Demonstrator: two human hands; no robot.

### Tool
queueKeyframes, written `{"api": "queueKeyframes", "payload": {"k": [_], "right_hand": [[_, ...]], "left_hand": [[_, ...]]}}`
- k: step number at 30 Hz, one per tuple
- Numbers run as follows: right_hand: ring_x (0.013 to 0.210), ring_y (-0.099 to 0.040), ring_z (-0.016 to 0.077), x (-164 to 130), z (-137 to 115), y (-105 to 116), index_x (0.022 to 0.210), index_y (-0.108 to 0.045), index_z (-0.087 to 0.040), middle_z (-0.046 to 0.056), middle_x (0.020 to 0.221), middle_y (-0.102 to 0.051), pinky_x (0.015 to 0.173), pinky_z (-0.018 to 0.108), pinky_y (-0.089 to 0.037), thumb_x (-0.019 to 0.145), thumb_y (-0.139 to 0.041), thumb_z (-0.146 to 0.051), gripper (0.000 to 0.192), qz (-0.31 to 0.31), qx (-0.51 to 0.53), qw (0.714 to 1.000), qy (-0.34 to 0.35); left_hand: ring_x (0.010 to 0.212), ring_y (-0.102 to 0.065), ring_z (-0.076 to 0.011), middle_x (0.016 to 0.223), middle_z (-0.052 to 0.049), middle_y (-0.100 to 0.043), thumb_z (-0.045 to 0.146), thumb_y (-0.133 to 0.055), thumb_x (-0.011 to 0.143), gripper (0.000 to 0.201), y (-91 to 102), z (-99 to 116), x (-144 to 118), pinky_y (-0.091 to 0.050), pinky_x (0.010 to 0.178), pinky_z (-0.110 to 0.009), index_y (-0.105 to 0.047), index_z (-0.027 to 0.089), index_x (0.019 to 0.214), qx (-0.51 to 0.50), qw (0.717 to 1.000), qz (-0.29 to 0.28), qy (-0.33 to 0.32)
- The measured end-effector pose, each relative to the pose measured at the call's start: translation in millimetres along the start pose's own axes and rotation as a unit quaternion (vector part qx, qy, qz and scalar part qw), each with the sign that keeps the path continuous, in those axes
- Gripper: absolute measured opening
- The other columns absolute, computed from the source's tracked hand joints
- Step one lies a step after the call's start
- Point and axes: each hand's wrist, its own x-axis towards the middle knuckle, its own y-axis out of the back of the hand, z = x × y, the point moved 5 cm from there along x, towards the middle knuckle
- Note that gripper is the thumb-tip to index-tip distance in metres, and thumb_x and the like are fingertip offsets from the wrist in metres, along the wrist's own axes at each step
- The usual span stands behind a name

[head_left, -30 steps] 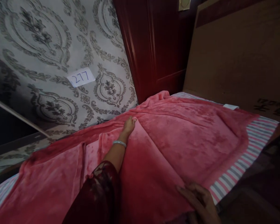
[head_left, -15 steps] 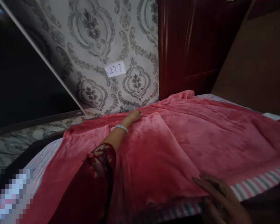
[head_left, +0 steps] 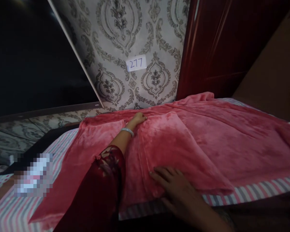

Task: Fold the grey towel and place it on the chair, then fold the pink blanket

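Your left hand (head_left: 136,118) presses flat, fingers spread, on the far edge of a soft pink fleece blanket (head_left: 207,141) at 12 o'clock; your right hand (head_left: 176,188) lies open, holding nothing, on its near fold at 5 o'clock. The blanket covers a striped pink-and-grey bed sheet (head_left: 256,193). It looks light, limp and slightly slippery; pinch it at corners or a folded edge.

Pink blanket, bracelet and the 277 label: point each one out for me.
pink blanket (head_left: 207,138), head view, on its smooth middle stretch.
bracelet (head_left: 127,130), head view, on the band at the left wrist.
277 label (head_left: 136,63), head view, on the paper's centre, on the wallpaper.
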Motion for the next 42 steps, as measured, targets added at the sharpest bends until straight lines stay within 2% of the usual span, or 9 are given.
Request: {"api": "queueKeyframes", "payload": {"k": [9,15,20,26,29,33,36,39,42], "right_hand": [[0.130,-0.049,0.0265,-6,18,-13,0.141,-0.055,-0.034,0.006,0.144,-0.055,0.108,0.050,-0.040,0.085,-0.060,-0.019,0.059,0.005,0.034,0.999,-0.032],[0.120,-0.059,0.0272,0,19,-5,0.127,-0.067,-0.025,0.010,0.127,-0.067,0.100,0.049,-0.048,0.087,-0.055,-0.020,0.042,0.071,0.093,0.993,-0.014],[0.112,-0.064,0.0242,-4,17,3,0.126,-0.067,-0.023,0.010,0.119,-0.071,0.095,0.043,-0.052,0.093,-0.045,-0.016,0.041,0.184,0.111,0.976,0.024],[0.116,-0.060,0.0271,-4,-8,-3,0.124,-0.069,-0.025,0.009,0.127,-0.067,0.098,0.048,-0.049,0.088,-0.054,-0.013,0.041,0.041,0.015,0.999,0.010],[0.111,-0.063,0.0243,1,-10,17,0.124,-0.068,-0.027,0.007,0.124,-0.068,0.094,0.041,-0.052,0.095,-0.056,-0.028,0.032,-0.007,0.049,0.999,-0.002],[0.120,-0.059,0.0245,32,32,62,0.139,-0.056,-0.021,0.012,0.135,-0.062,0.103,0.041,-0.048,0.100,-0.043,-0.037,0.044,0.055,0.009,0.998,-0.030],[0.141,-0.039,0.0311,65,88,74,0.152,-0.041,-0.017,0.017,0.153,-0.042,0.113,0.050,-0.037,0.099,-0.042,-0.044,0.060,0.115,-0.117,0.982,-0.090],[0.148,-0.026,0.0348,84,133,55,0.155,-0.035,-0.021,0.015,0.161,-0.029,0.113,0.056,-0.032,0.098,-0.040,-0.050,0.064,0.126,-0.211,0.959,-0.144],[0.148,-0.025,0.0354,83,151,23,0.153,-0.041,-0.023,0.014,0.159,-0.033,0.115,0.056,-0.028,0.098,-0.041,-0.049,0.061,0.109,-0.259,0.951,-0.127]], "left_hand": [[0.052,-0.050,-0.0097,0.058,0.003,-0.055,0.032,-0.077,0.076,0.023,6.9,-17,-15,-0.038,0.050,-0.022,-0.065,0.012,0.077,-0.089,0.995,-0.018,0.050],[0.090,-0.065,-0.0172,0.109,-0.006,-0.066,0.038,-0.061,0.094,0.031,2.6,-18,-13,-0.057,0.078,-0.036,-0.062,0.015,0.114,-0.088,0.992,0.004,0.093],[0.103,-0.064,-0.0216,0.122,-0.009,-0.062,0.038,-0.061,0.093,0.037,0.5,-25,-18,-0.056,0.087,-0.043,-0.059,0.016,0.123,-0.070,0.991,0.017,0.113],[0.105,-0.063,-0.0222,0.123,-0.009,-0.062,0.038,-0.061,0.093,0.038,5.4,-19,-22,-0.056,0.089,-0.044,-0.059,0.017,0.124,-0.013,0.994,0.032,0.106],[0.108,-0.063,-0.0239,0.123,-0.010,-0.062,0.036,-0.062,0.092,0.037,16.7,-9,-27,-0.055,0.091,-0.045,-0.060,0.016,0.123,0.030,0.994,0.044,0.097],[0.133,-0.048,-0.0344,0.138,-0.020,-0.055,0.026,-0.059,0.091,0.041,31.0,25,-45,-0.041,0.108,-0.047,-0.059,0.012,0.129,0.097,0.990,0.098,0.039],[0.146,-0.032,-0.0313,0.153,-0.014,-0.044,0.036,-0.057,0.091,0.055,21.1,54,-65,-0.025,0.119,-0.047,-0.049,0.020,0.143,0.134,0.985,0.100,-0.051],[0.152,-0.015,-0.0347,0.163,-0.012,-0.028,0.054,-0.053,0.090,0.071,-8.2,58,-85,-0.011,0.121,-0.057,-0.036,0.024,0.153,0.196,0.975,0.039,-0.102],[0.152,-0.013,-0.0381,0.164,-0.015,-0.025,0.065,-0.042,0.091,0.077,-35.7,38,-97,-0.004,0.120,-0.061,-0.031,0.025,0.155,0.222,0.970,-0.011,-0.100]]}}
